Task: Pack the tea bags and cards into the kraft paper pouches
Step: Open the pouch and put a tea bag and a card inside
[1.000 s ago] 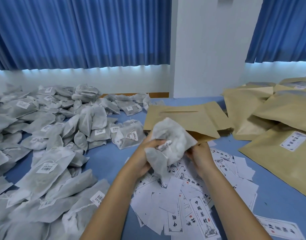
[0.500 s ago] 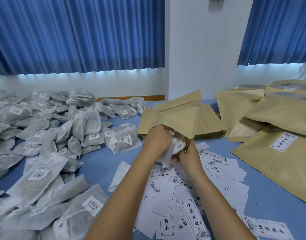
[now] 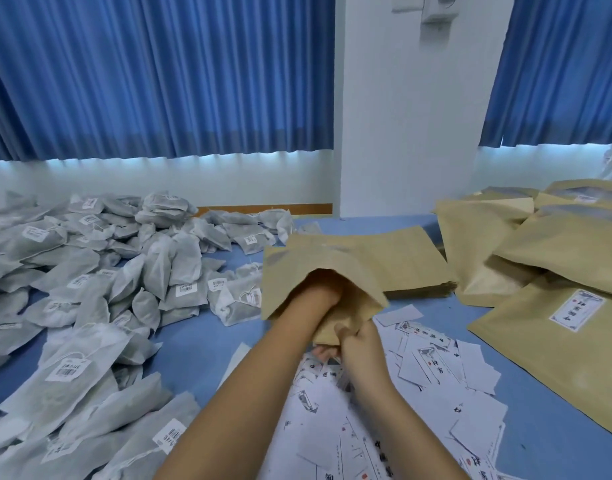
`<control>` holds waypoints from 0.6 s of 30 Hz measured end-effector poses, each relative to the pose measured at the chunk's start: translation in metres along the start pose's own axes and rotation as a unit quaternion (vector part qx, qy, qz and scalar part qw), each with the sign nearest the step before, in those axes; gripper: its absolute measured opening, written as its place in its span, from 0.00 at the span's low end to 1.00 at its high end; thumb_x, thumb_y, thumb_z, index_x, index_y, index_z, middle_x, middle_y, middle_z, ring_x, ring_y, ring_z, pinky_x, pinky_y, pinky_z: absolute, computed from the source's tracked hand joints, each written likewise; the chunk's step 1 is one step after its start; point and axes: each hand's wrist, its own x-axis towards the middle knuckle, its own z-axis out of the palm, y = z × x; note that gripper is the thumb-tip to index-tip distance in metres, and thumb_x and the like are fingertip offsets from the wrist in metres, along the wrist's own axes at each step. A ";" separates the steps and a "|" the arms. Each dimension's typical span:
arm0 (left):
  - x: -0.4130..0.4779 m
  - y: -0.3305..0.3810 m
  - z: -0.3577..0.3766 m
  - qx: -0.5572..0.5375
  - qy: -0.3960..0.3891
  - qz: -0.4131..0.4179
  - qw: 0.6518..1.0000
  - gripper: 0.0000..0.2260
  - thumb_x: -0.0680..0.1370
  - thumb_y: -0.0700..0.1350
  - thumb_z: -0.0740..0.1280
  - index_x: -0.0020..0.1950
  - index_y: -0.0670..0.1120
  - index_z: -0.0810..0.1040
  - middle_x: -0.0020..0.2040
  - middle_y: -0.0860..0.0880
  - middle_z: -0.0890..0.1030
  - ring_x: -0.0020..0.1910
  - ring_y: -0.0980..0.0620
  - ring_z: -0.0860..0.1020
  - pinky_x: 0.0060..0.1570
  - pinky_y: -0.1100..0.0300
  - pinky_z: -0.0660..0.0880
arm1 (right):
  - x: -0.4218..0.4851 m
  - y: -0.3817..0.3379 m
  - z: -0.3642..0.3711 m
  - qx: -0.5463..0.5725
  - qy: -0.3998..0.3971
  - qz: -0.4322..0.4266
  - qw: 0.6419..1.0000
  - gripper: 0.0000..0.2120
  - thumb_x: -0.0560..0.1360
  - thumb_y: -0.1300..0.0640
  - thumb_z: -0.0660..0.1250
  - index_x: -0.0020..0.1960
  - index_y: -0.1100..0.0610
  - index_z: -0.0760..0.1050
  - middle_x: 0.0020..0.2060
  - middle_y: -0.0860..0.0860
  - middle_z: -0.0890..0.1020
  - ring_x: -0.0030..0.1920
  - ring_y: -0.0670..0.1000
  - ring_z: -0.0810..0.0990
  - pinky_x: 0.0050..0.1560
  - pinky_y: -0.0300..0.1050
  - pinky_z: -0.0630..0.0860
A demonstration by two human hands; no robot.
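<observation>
A kraft paper pouch (image 3: 318, 258) is held up over the blue table, its mouth facing me. My left hand (image 3: 320, 294) is pushed into that mouth up to the wrist, so its fingers and whatever they hold are hidden. My right hand (image 3: 361, 348) pinches the lower lip of the mouth, thumb on top and fingers underneath. Grey tea bags (image 3: 90, 271) with barcode labels lie heaped on the left. White printed cards (image 3: 418, 362) are scattered under and around my right forearm.
A flat stack of empty kraft pouches (image 3: 401, 261) lies just behind the held one. Filled, labelled pouches (image 3: 557, 327) are piled at the right. Bare blue table (image 3: 200, 341) shows between the tea bags and the cards. Blue curtains and a white pillar stand behind.
A second ago both hands held a tea bag in the open. A pouch was then lifted from the stack, and my left hand has gone inside it with the tea bag out of sight.
</observation>
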 end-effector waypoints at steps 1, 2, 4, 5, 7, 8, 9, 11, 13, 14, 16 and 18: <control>-0.008 0.009 -0.003 0.007 0.006 0.043 0.999 0.20 0.84 0.45 0.52 0.75 0.44 0.58 0.74 0.42 0.62 0.71 0.45 0.63 0.69 0.56 0.57 | 0.003 -0.004 -0.006 0.037 0.023 0.004 0.999 0.09 0.81 0.69 0.51 0.57 0.66 0.68 0.25 0.57 0.81 0.22 0.52 0.79 0.25 0.40 0.75; -0.016 0.015 -0.005 0.004 0.016 0.075 0.997 0.19 0.83 0.45 0.53 0.74 0.44 0.63 0.71 0.42 0.67 0.68 0.45 0.66 0.66 0.57 0.61 | 0.006 -0.009 -0.011 0.081 0.041 0.002 0.996 0.11 0.81 0.70 0.50 0.54 0.61 0.69 0.26 0.55 0.81 0.23 0.52 0.80 0.26 0.41 0.77; -0.036 0.013 -0.010 -0.059 0.022 0.115 0.991 0.14 0.80 0.43 0.58 0.62 0.43 0.76 0.59 0.43 0.78 0.57 0.45 0.76 0.55 0.57 0.72 | 0.011 -0.015 -0.019 0.151 0.065 -0.012 0.986 0.15 0.80 0.71 0.50 0.49 0.56 0.70 0.27 0.50 0.82 0.24 0.48 0.80 0.26 0.39 0.77; -0.047 0.008 -0.013 -0.137 0.021 0.144 0.980 0.12 0.78 0.40 0.58 0.54 0.43 0.81 0.50 0.44 0.82 0.49 0.46 0.80 0.47 0.58 0.76 | 0.011 -0.017 -0.022 0.169 0.070 -0.015 0.983 0.14 0.80 0.72 0.50 0.50 0.58 0.70 0.28 0.50 0.82 0.24 0.46 0.80 0.25 0.38 0.76; -0.069 -0.006 -0.030 -0.372 0.057 0.198 0.905 0.18 0.72 0.33 0.56 0.36 0.46 0.83 0.33 0.48 0.83 0.33 0.50 0.82 0.30 0.64 0.75 | 0.012 -0.019 -0.024 0.185 0.063 -0.006 0.981 0.10 0.81 0.70 0.51 0.57 0.64 0.68 0.35 0.59 0.82 0.24 0.47 0.79 0.24 0.37 0.76; -0.072 -0.018 -0.038 -0.492 0.146 0.192 0.836 0.19 0.68 0.31 0.54 0.30 0.47 0.81 0.28 0.49 0.81 0.27 0.52 0.80 0.26 0.67 0.72 | 0.012 -0.018 -0.025 0.179 0.063 0.005 0.982 0.10 0.82 0.68 0.51 0.60 0.66 0.67 0.39 0.64 0.80 0.23 0.48 0.79 0.24 0.37 0.76; -0.068 -0.034 -0.042 -0.566 0.240 0.159 0.772 0.19 0.66 0.31 0.54 0.27 0.48 0.79 0.26 0.50 0.80 0.25 0.52 0.78 0.25 0.67 0.71 | 0.013 -0.018 -0.027 0.169 0.065 0.012 0.983 0.11 0.82 0.67 0.50 0.62 0.66 0.66 0.41 0.66 0.78 0.23 0.49 0.79 0.24 0.37 0.76; -0.042 -0.074 -0.040 -0.532 0.364 0.043 0.763 0.17 0.71 0.33 0.58 0.34 0.51 0.80 0.35 0.49 0.82 0.37 0.48 0.81 0.35 0.62 0.76 | 0.015 -0.016 -0.030 0.169 0.074 0.017 0.983 0.11 0.83 0.67 0.50 0.62 0.64 0.65 0.41 0.65 0.77 0.23 0.49 0.79 0.25 0.37 0.76; -0.013 -0.114 -0.018 -0.218 0.275 -0.079 0.933 0.11 0.77 0.46 0.63 0.58 0.48 0.77 0.59 0.44 0.78 0.60 0.43 0.75 0.56 0.55 0.72 | 0.017 -0.016 -0.031 0.170 0.078 0.018 0.982 0.10 0.82 0.68 0.50 0.61 0.64 0.66 0.41 0.64 0.78 0.25 0.49 0.80 0.26 0.37 0.77; -0.002 -0.130 -0.002 -0.067 0.176 -0.112 0.976 0.21 0.77 0.55 0.64 0.68 0.48 0.70 0.68 0.43 0.70 0.67 0.40 0.67 0.64 0.52 0.66 | 0.017 -0.016 -0.031 0.167 0.080 0.017 0.982 0.10 0.82 0.68 0.50 0.60 0.64 0.67 0.41 0.63 0.78 0.25 0.50 0.80 0.27 0.37 0.78; 0.006 -0.147 0.020 0.072 0.084 -0.148 0.983 0.35 0.74 0.65 0.63 0.76 0.51 0.57 0.74 0.41 0.59 0.73 0.37 0.57 0.70 0.47 0.58 | 0.020 -0.015 -0.031 0.165 0.080 0.016 0.983 0.09 0.82 0.69 0.51 0.57 0.64 0.68 0.38 0.62 0.79 0.26 0.50 0.80 0.28 0.38 0.78; 0.008 -0.149 0.028 0.077 0.119 -0.163 0.976 0.42 0.72 0.67 0.63 0.78 0.50 0.50 0.75 0.42 0.60 0.73 0.38 0.56 0.69 0.47 0.60 | 0.022 -0.014 -0.032 0.156 0.082 0.021 0.984 0.08 0.82 0.69 0.51 0.52 0.63 0.69 0.36 0.62 0.79 0.26 0.50 0.80 0.28 0.38 0.78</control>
